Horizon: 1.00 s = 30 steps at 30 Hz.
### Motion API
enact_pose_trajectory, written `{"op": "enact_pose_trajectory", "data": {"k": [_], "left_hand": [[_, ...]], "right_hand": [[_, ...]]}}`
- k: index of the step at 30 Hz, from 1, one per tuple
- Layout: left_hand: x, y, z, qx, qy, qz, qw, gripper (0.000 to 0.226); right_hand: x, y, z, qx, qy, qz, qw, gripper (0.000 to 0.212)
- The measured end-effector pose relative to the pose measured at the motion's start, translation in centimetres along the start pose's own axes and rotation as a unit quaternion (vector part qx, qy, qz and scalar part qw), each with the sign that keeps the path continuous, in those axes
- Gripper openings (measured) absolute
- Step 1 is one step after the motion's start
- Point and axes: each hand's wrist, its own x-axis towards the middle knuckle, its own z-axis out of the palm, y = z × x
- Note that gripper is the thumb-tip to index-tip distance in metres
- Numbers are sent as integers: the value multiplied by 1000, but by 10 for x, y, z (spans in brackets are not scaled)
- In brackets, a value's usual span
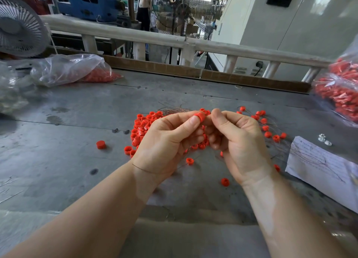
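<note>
left grip (166, 139) is closed on a red cap (200, 117), thumb on the near side and forefinger over the top, held up above the counter (77, 112). right grip (238, 141) is curled in too, thumb and forefinger pinching at that cap's right edge. can't tell if a wire is in the pinch as well. right under and behind the hands is a pile of red caps (141, 125) with thin wires (174, 109) at its far side. a stray cap (100, 144) sits off to the left. a sheet of paper (317, 166) lies on the right, and there are plastic bags of red parts far left (67, 69) and far right (341, 91).
</note>
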Motion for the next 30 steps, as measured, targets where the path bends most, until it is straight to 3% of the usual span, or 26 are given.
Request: {"op": "enact_pose_trajectory", "data": {"k": [9,17,22,30], "left_hand": [[-1,2,-1,-19,12,-35,999,20],[0,4,-2,-44,29,-47,998,19],[0,1,-2,0,33,-40,999,17],[0,-5,-3,123,69,12,990,24]], "right_hand": [[-4,-3,-1,-37,-34,-42,998,5],[-4,-2,0,-83,-3,-67,994,21],[-4,-3,1,-86,1,-63,994,9],[0,5,-3,-138,31,-91,986,14]]}}
